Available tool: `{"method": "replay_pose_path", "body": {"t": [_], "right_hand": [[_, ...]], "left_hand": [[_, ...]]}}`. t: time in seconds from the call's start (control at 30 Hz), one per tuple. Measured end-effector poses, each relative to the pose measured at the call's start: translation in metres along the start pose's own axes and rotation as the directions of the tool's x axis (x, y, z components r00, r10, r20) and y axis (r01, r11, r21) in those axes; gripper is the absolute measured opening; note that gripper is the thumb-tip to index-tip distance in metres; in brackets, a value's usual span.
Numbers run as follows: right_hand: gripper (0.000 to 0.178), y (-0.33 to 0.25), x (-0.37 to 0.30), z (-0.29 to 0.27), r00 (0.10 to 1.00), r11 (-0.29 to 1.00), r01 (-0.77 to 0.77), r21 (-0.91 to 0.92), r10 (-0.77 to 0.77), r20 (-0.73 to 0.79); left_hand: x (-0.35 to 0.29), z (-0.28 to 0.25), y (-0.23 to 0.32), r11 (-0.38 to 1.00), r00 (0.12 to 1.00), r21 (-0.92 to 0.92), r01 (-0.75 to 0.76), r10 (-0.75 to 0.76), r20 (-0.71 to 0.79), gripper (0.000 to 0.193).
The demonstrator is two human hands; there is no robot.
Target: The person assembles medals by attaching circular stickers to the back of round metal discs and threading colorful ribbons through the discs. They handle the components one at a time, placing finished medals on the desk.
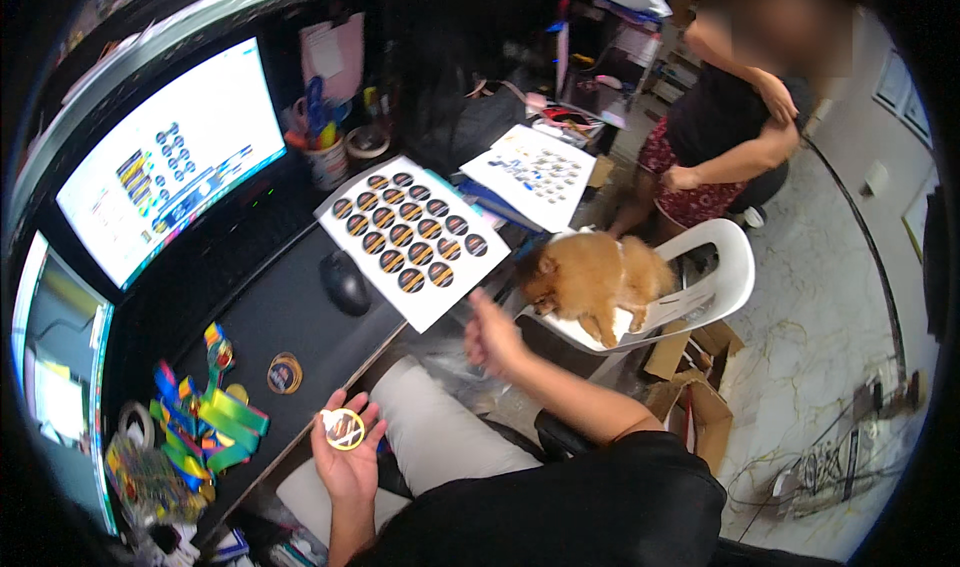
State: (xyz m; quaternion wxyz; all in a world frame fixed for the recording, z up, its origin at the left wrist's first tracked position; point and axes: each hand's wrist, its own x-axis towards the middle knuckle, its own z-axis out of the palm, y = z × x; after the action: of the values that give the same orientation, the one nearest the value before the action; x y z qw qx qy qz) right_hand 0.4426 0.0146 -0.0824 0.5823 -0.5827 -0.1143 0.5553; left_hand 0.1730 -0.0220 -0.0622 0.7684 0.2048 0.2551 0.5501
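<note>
My left hand point(347, 457) is palm up over my lap, with a round gold-rimmed medal point(344, 429) resting against its curled fingers. The medal has a dark and white face. My right hand point(492, 335) is in the air just past the near corner of a white sheet of round black and orange stickers point(398, 237). Its fingers are smeared, so whether they hold anything does not show. On the desk left of my left hand lie a stack of round discs or stickers point(285, 374) and a heap of medals with coloured ribbons point(215, 422).
A black mouse point(346, 284) sits beside the sticker sheet. Two lit screens point(175, 157) stand at the left. A second printed sheet point(530, 175) lies farther back. A small brown dog point(600, 272) lies on a white chair point(735, 267) at the right; another person point(715, 117) stands behind it.
</note>
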Motion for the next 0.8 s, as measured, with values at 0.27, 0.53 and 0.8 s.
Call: {"method": "replay_pose_path", "body": {"t": [0.27, 0.53, 0.8], "right_hand": [[0.029, 0.047, -0.068, 0.109, 0.406, 0.349, 0.910, -0.227, -0.631, 0.661], [0.029, 0.049, -0.093, 0.146, 0.420, 0.642, 0.765, -0.058, -0.427, 0.801], [0.021, 0.042, -0.099, 0.149, 0.337, 0.560, 0.828, 0.021, -0.527, 0.780]], "left_hand": [[0.006, 0.012, -0.017, 0.980, 0.989, -0.142, -0.139, 0.145, 0.032, 0.048], [0.000, 0.012, 0.019, 0.927, 0.883, -0.184, -0.328, 0.370, 0.289, 0.049], [-0.007, 0.028, 0.027, 0.930, 0.937, -0.146, -0.338, 0.347, 0.039, 0.043]]}}
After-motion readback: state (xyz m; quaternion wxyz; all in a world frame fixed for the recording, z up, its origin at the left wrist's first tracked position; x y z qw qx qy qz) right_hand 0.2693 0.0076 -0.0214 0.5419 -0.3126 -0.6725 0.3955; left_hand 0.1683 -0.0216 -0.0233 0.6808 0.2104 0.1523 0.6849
